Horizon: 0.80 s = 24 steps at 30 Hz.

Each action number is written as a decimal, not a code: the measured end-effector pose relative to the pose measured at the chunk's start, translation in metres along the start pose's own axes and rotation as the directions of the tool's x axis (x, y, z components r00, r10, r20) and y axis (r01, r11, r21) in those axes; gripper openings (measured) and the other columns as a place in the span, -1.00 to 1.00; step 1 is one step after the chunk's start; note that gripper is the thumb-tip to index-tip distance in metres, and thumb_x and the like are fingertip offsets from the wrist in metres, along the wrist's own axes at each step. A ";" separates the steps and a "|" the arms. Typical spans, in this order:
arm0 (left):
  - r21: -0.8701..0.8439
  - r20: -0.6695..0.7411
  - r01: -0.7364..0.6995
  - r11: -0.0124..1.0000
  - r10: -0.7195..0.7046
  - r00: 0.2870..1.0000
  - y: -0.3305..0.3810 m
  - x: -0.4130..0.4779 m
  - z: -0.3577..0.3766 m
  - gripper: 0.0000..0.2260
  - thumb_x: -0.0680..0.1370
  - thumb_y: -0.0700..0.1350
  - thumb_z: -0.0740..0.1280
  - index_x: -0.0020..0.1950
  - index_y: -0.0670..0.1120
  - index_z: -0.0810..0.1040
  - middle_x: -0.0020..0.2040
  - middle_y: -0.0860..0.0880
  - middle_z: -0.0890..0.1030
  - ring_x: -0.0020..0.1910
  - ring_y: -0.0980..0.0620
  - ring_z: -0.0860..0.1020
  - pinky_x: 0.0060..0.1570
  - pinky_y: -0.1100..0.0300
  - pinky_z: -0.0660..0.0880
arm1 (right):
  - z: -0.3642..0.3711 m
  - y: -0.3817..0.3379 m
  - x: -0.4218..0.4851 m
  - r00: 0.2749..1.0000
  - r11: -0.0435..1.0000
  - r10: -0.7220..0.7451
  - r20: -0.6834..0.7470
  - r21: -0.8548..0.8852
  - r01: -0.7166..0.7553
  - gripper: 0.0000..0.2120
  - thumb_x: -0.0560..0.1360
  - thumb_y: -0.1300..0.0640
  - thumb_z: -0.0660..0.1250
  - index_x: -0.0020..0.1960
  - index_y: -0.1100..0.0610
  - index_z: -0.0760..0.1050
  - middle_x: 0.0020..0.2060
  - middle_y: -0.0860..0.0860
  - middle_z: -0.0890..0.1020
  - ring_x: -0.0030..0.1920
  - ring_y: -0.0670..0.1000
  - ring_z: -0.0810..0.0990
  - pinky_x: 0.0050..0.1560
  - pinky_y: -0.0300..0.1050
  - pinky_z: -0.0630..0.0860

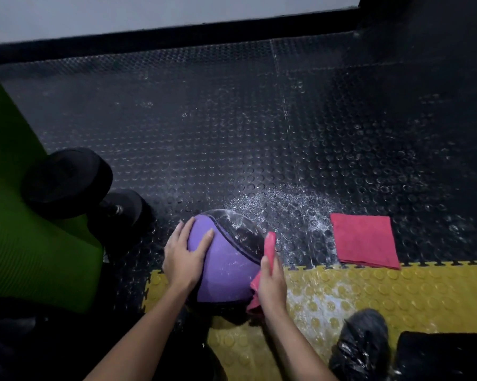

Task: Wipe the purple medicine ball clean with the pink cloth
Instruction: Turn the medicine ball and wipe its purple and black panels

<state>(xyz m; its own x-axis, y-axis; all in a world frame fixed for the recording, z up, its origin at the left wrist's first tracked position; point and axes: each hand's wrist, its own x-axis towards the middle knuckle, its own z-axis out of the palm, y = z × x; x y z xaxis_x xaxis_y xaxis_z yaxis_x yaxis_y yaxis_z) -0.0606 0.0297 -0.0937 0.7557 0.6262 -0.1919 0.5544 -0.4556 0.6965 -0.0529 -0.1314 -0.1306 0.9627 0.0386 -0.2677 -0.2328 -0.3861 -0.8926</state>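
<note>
A green mat [25, 243] lies at the left, with a black dumbbell [66, 182] on its edge. A folded red cloth [365, 240] lies on the black studded floor [204, 119], its near edge reaching the yellow tiles [410, 292]. White specks [286, 202] dot the floor. A black shoe [361, 345] stands on the tiles.

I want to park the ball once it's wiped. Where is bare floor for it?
Widest: the black studded floor between the far wall and the purple ball, splashed near the folded cloth. Also the yellow tiles between the folded cloth and the shoe. Crowded left: dumbbell and green mat.
</note>
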 end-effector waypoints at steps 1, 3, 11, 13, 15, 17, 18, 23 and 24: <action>0.019 -0.017 0.004 1.000 -0.004 1.000 0.000 -0.003 0.002 -0.24 0.26 0.46 0.08 0.40 0.19 0.36 0.47 0.10 0.29 0.44 0.01 0.25 0.41 -0.05 0.20 | -0.001 -0.001 -0.002 1.000 0.999 0.023 -0.016 0.029 -0.022 -0.62 0.60 0.02 0.01 0.40 -0.20 0.13 0.40 -0.17 0.27 0.14 -0.30 0.41 -0.01 -0.53 0.35; 0.039 -0.053 0.038 0.998 -0.036 0.998 0.005 -0.004 0.006 -0.32 0.31 0.43 0.11 0.39 0.21 0.36 0.46 0.11 0.30 0.44 0.00 0.25 0.40 -0.09 0.20 | 0.003 -0.013 -0.012 0.990 0.994 -0.092 -0.105 -0.063 0.086 -0.57 0.56 -0.14 -0.05 0.42 -0.19 0.10 0.40 -0.25 0.19 0.26 -0.32 0.33 0.22 -0.32 0.33; -0.005 0.143 0.147 0.989 -0.145 0.979 0.014 0.018 -0.006 -0.15 0.23 0.48 0.12 0.47 0.15 0.24 0.50 0.02 0.21 0.44 -0.10 0.23 0.43 -0.11 0.13 | -0.002 -0.019 0.004 0.974 0.974 -0.215 -0.077 -0.092 0.208 -0.65 0.58 0.00 0.09 0.36 -0.08 0.28 0.29 -0.14 0.38 0.17 -0.17 0.37 0.19 -0.32 0.35; 0.000 0.267 0.130 0.991 -0.126 0.955 0.013 0.019 -0.014 -0.03 0.14 0.51 0.14 0.50 0.14 0.15 0.52 0.00 0.13 0.46 -0.11 0.18 0.46 -0.10 0.09 | -0.009 -0.007 0.010 0.997 0.996 0.061 -0.047 0.066 -0.058 -0.66 0.59 0.15 0.11 0.36 0.01 0.33 0.27 -0.05 0.45 0.09 -0.13 0.47 0.01 -0.41 0.35; 0.008 0.285 0.142 0.990 -0.139 0.948 0.016 0.019 -0.015 0.00 0.12 0.52 0.12 0.51 0.15 0.12 0.53 0.00 0.10 0.47 -0.14 0.16 0.46 -0.10 0.07 | -0.006 -0.009 0.004 0.992 0.999 0.005 -0.126 0.034 -0.001 -0.67 0.58 0.18 0.14 0.32 0.05 0.39 0.26 -0.02 0.48 0.22 -0.01 0.46 0.11 -0.34 0.27; 0.011 0.285 0.172 0.985 -0.168 0.944 0.021 0.020 -0.012 -0.06 0.20 0.50 0.17 0.51 0.15 0.11 0.54 -0.03 0.09 0.48 -0.16 0.13 0.47 -0.07 0.03 | 0.007 -0.021 -0.005 0.960 0.976 -0.216 -0.176 -0.077 0.206 -0.69 0.54 0.09 0.17 0.26 0.02 0.47 0.23 -0.05 0.51 0.23 0.04 0.42 0.19 -0.30 0.21; 0.024 0.283 0.174 0.984 -0.174 0.943 0.023 0.020 -0.010 -0.12 0.28 0.45 0.19 0.52 0.13 0.10 0.54 -0.05 0.07 0.49 -0.17 0.11 0.48 -0.06 0.01 | 0.014 -0.027 -0.007 0.924 0.926 -0.356 -0.142 -0.184 0.329 -0.68 0.52 0.01 0.17 0.22 -0.02 0.51 0.20 -0.09 0.53 0.22 0.03 0.40 0.19 -0.27 0.20; 0.069 0.299 0.198 0.978 -0.210 0.931 0.033 0.019 -0.004 -0.28 0.44 0.36 0.24 0.51 0.20 0.06 0.54 -0.01 0.01 0.46 -0.26 0.07 0.44 -0.05 -0.01 | 0.010 -0.027 0.014 0.906 0.880 -0.409 -0.108 -0.308 0.361 -0.64 0.52 -0.08 0.08 0.27 -0.10 0.44 0.26 -0.09 0.49 0.27 0.02 0.36 0.20 -0.12 0.27; 0.049 0.315 0.195 0.980 -0.201 0.928 0.033 0.018 -0.003 -0.30 0.43 0.37 0.25 0.50 0.23 0.07 0.52 0.03 0.01 0.44 -0.24 0.06 0.43 -0.06 0.00 | 0.003 -0.022 0.022 0.950 0.951 -0.271 -0.155 -0.199 0.238 -0.64 0.55 -0.02 0.09 0.30 -0.06 0.42 0.27 -0.06 0.48 0.27 0.04 0.39 0.20 -0.14 0.28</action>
<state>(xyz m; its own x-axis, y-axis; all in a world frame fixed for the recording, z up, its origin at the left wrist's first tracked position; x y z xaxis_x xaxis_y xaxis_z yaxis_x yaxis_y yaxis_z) -0.0297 0.0279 -0.0723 0.6997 0.4726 -0.5357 0.7076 -0.3554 0.6107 -0.0268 -0.1196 -0.1178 0.9990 -0.0019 0.0436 0.0356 -0.5409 -0.8403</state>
